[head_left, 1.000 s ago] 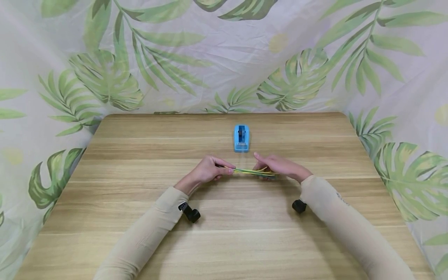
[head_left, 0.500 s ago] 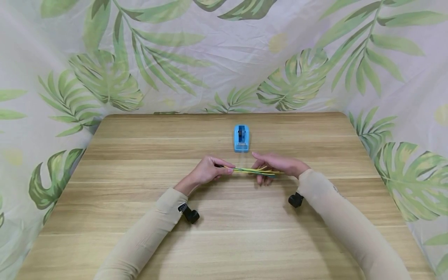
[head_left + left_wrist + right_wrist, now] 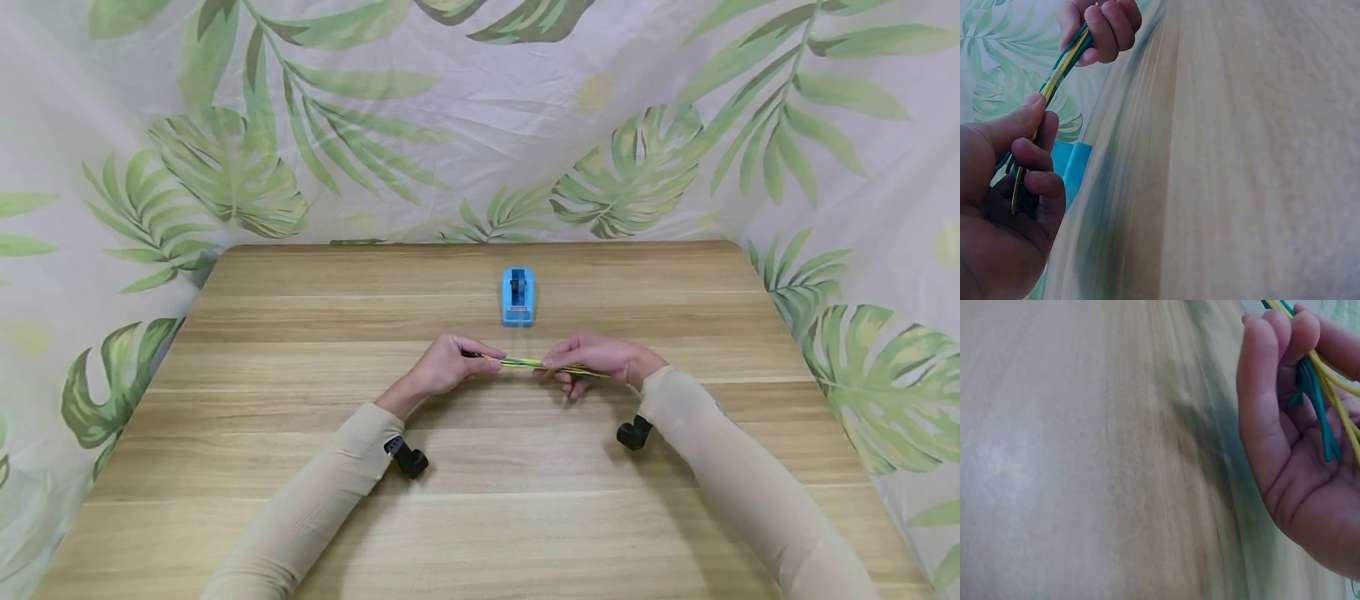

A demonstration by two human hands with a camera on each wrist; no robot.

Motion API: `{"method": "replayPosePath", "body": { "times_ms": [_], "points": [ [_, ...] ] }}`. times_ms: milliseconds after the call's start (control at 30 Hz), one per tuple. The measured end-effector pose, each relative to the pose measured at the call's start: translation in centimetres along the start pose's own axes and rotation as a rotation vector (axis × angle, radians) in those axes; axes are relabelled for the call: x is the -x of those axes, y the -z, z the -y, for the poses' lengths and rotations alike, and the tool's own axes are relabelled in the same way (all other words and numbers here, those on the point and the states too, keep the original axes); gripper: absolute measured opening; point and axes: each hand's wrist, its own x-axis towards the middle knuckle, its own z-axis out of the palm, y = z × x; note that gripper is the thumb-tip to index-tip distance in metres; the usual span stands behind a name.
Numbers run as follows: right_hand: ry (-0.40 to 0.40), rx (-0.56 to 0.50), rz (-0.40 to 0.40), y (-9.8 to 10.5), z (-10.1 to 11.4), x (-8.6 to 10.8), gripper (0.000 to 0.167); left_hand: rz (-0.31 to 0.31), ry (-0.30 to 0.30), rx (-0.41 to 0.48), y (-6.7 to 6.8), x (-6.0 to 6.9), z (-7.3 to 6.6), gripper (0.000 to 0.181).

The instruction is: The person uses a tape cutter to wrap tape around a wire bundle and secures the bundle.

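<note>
A thin bundle of green and yellow wires stretches between the two hands above the wooden table. Its left part is pinched between the thumb and fingers of my left hand, with wire ends showing in the palm in the left wrist view. My right hand pinches the same bundle farther right; loose green and yellow ends fan out over its palm. Just beyond the bundle stands a blue tape dispenser. A clear strip of tape runs from it toward the wires; whether it touches them I cannot tell.
The wood-grain table extends around both forearms. Behind it hangs a leaf-patterned cloth, which also covers the sides. A black wrist camera is strapped to the left sleeve, another to the right one.
The right thumb, raised off the wires before, has come down and now pinches them with the fingers. The right hand has shifted slightly left. My left hand stays nearly still.
</note>
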Motion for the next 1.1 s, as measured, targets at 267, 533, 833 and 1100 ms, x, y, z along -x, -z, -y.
{"method": "replayPosePath", "body": {
  "times_ms": [267, 533, 833, 1100],
  "points": [
    [0.004, 0.024, -0.034, 0.01, -0.30, 0.03, 0.035, -0.011, -0.023, -0.001, -0.23, -0.02, 0.02, 0.017],
    [0.028, 0.009, -0.041, 0.08, -0.20, 0.03, 0.036, -0.014, -0.051, -0.012, -0.32, 0.03, -0.10, 0.019],
    [0.051, 0.059, -0.082, 0.01, -0.04, -0.16, 0.035, -0.002, -0.024, -0.003, -0.14, -0.06, -0.11, 0.023],
    [0.073, 0.090, -0.114, -0.16, 0.13, 0.05, 0.034, 0.050, 0.000, 0.004, 0.23, -0.15, -0.16, 0.034]
  ]
}}
